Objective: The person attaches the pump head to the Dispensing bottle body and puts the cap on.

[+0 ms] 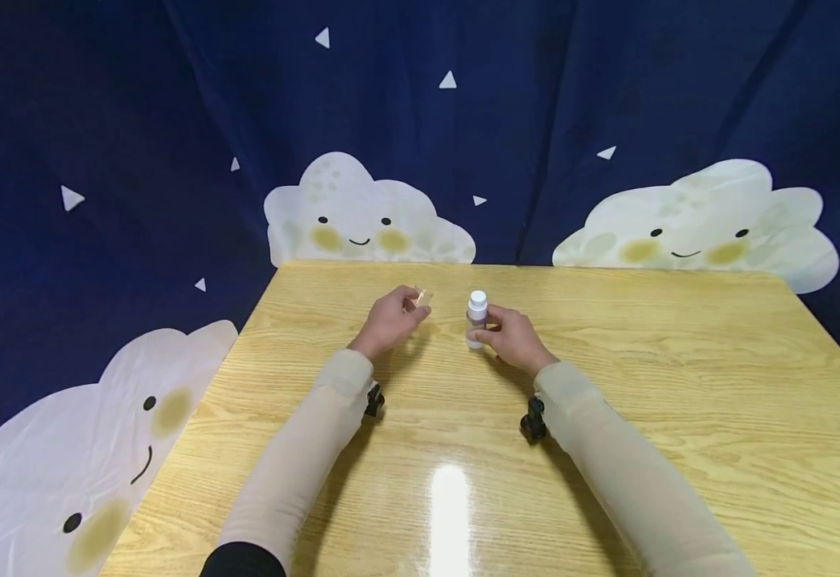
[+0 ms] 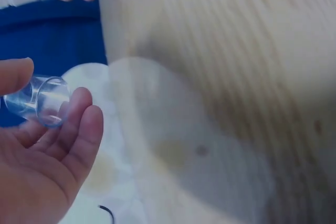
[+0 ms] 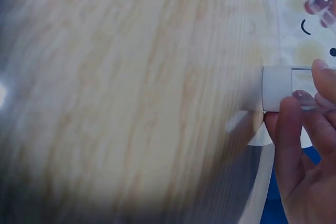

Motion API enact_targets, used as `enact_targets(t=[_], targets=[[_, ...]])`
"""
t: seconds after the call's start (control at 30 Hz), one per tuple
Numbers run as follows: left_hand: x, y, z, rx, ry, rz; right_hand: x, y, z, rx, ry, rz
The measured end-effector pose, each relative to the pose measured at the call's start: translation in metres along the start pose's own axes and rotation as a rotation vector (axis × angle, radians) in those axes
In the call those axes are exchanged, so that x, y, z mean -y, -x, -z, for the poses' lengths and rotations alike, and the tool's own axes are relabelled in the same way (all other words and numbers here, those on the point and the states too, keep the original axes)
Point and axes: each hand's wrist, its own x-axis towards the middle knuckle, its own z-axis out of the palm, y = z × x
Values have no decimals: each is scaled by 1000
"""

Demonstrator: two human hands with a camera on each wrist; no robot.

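My left hand (image 1: 389, 322) pinches a small clear cap (image 1: 424, 297) between thumb and fingers above the far part of the table. In the left wrist view the clear cap (image 2: 52, 100) is a see-through tube with its round open end towards the fingertips. A short way to the right, my right hand (image 1: 515, 336) grips a slim bottle (image 1: 477, 300) with a white top and a see-through body. The bottle is upright. Its white base (image 3: 277, 88) shows in the right wrist view; whether it touches the table cannot be told. Cap and bottle are apart.
The wooden table (image 1: 680, 385) stretches out under both arms, with a bright light reflection near its front. A dark blue curtain (image 1: 521, 96) with white clouds and triangles hangs behind it and along its left side. A small black device sits on each wrist.
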Motion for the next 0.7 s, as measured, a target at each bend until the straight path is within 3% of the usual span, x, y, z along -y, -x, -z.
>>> enact_targets(t=[0.23,0.33,0.5,0.7], targets=[[-18,4,0,-193,54,-94,-2,-1,-2,-5,-4,0],[-25,6,0,-236,44,-158,-3,-2,-2,0,-13,6],[-37,9,0,-202,-45,-270,-4,-3,-1,13,-16,11],[-50,10,-1,-171,-74,-266,-6,-2,0,18,-1,-15]])
